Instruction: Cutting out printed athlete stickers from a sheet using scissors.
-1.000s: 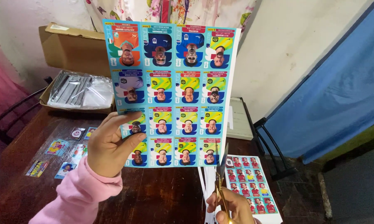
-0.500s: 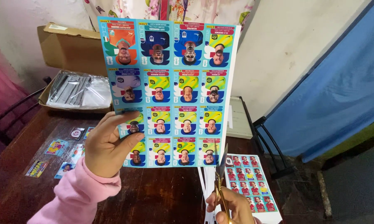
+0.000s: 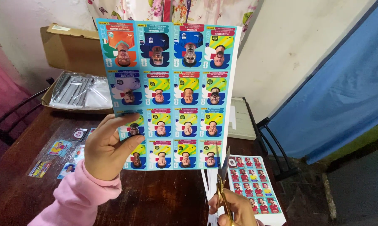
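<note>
- Sticker sheet (image 3: 172, 92): glossy printed card, a four-by-four grid of portrait stickers, held upright above the table; its right edge stands free, with bare wall beyond it.
- Left hand (image 3: 107, 146): pinches the sheet's lower left corner, thumb on the front, fingers hidden behind; pink sleeve (image 3: 73, 201) at the wrist.
- Right hand (image 3: 235, 209): closed round the yellow handles of the scissors (image 3: 223, 184); blades slightly parted just under the sheet's lower right edge. The hand is cut off by the frame's bottom.
- Right of that hand: a second sheet (image 3: 256, 186) lies flat on the dark wooden table (image 3: 163, 201).
- Left of the left hand: loose cut stickers (image 3: 59, 147), details too small to make out.
- Beyond: cardboard box (image 3: 73, 50), tray of clear sleeves (image 3: 78, 90).
</note>
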